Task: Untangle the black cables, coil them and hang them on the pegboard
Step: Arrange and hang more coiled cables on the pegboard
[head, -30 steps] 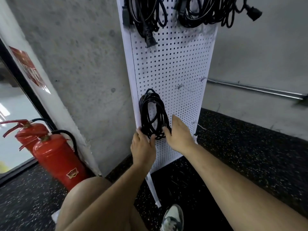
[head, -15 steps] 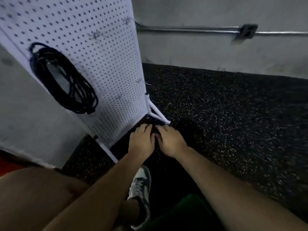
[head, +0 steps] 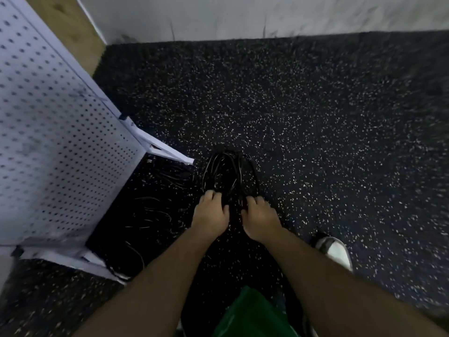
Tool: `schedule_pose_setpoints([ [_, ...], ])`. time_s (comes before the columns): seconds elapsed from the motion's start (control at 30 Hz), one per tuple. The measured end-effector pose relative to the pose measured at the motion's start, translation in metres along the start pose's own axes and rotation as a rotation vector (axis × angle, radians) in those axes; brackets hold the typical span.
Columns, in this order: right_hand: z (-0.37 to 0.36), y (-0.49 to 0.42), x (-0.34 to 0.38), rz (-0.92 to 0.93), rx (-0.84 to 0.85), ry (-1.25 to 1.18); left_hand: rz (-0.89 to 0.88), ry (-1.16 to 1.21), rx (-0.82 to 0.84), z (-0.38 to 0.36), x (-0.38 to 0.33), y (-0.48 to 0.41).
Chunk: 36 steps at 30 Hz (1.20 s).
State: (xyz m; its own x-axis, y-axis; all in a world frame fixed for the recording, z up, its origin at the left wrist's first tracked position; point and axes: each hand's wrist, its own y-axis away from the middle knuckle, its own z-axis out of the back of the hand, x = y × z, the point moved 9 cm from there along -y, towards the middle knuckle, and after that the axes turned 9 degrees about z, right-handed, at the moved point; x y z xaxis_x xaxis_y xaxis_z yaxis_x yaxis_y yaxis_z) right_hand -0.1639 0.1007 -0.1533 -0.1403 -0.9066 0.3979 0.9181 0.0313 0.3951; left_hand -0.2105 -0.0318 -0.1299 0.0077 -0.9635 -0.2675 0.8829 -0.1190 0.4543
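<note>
In the middle of the frame the person's two hands meet over a bundle of black cables lying on the speckled floor. The left hand has its fingers curled over the near left side of the loops. The right hand curls the same way on the near right side. Both grip the bundle (the blur hides just how much of it each has). The loops fan out from the hands toward the upper middle. The pegboard fills the left of the frame, and its white foot ends just beside the bundle. Thin black cords lie loose on the floor below the board, left of the left hand. A shoe shows at lower right.
</note>
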Motion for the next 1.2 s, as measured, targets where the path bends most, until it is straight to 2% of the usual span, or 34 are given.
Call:
schedule_pose_setpoints([
  [0.1, 0.007, -0.037, -0.010, -0.049, -0.070, -0.004, 0.019, -0.009, -0.031, 0.000, -0.001, -0.040],
  [0.23, 0.016, -0.097, -0.026, -0.172, -0.146, -0.164, 0.077, 0.034, -0.050, 0.013, -0.001, -0.102],
  [0.4, 0.003, -0.154, -0.040, -0.327, -0.085, -0.207, 0.264, 0.105, 0.144, -0.002, 0.004, -0.159],
  [0.47, -0.004, -0.161, -0.041, -0.359, -0.113, -0.185, 0.333, 0.100, 0.165, -0.008, 0.007, -0.169],
  [0.53, -0.012, -0.166, -0.038, -0.347, -0.142, -0.269, 0.346, 0.105, 0.155, -0.013, 0.007, -0.177],
  [0.7, -0.022, -0.158, -0.039, -0.308, -0.172, -0.453, 0.345, 0.262, 0.195, -0.029, 0.003, -0.178],
  [0.83, -0.015, -0.137, -0.053, -0.338, -0.182, -0.776, 0.311, 0.462, 0.261, -0.037, -0.007, -0.160],
  [0.97, 0.005, -0.110, -0.060, -0.358, -0.205, -1.030, 0.235, 0.542, 0.263, -0.025, -0.030, -0.137],
  [1.2, 0.095, -0.068, -0.039, -0.231, -0.265, -0.986, 0.184, 0.762, 0.193, 0.030, -0.061, -0.089],
])
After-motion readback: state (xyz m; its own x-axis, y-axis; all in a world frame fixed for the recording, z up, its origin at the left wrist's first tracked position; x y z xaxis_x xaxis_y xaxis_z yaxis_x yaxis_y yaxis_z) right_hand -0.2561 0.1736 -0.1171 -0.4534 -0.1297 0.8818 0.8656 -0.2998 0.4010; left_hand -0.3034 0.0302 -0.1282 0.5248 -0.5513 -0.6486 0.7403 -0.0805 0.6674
